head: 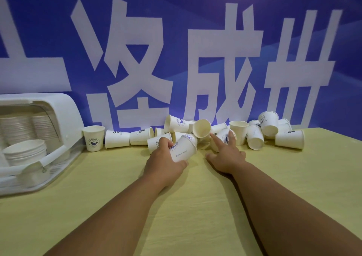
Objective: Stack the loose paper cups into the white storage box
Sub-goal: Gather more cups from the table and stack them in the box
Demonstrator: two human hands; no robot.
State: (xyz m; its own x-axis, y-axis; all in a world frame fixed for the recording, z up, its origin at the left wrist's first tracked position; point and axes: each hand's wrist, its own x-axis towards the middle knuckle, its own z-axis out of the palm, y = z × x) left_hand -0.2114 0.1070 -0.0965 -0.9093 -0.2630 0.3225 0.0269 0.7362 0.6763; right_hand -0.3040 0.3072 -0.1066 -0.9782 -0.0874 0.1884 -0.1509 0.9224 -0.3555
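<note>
My left hand (163, 162) grips a white paper cup (183, 149) with blue print, tilted with its mouth away from me. My right hand (227, 155) is spread, fingers straight, its fingertips reaching a lying cup (225, 136) in the pile. Just above it, a cup (201, 128) shows its open mouth toward me. Several loose cups lie and stand along the back of the table. The white storage box (64, 107) lies at the far left, its open side facing me, with stacks of nested cups (26, 151) inside.
The yellow table (176, 206) ends at a blue banner wall (176, 40) with large white characters. An upright cup (93, 138) stands beside the box. More cups, one marked HELLO (269, 123), sit at the pile's right end.
</note>
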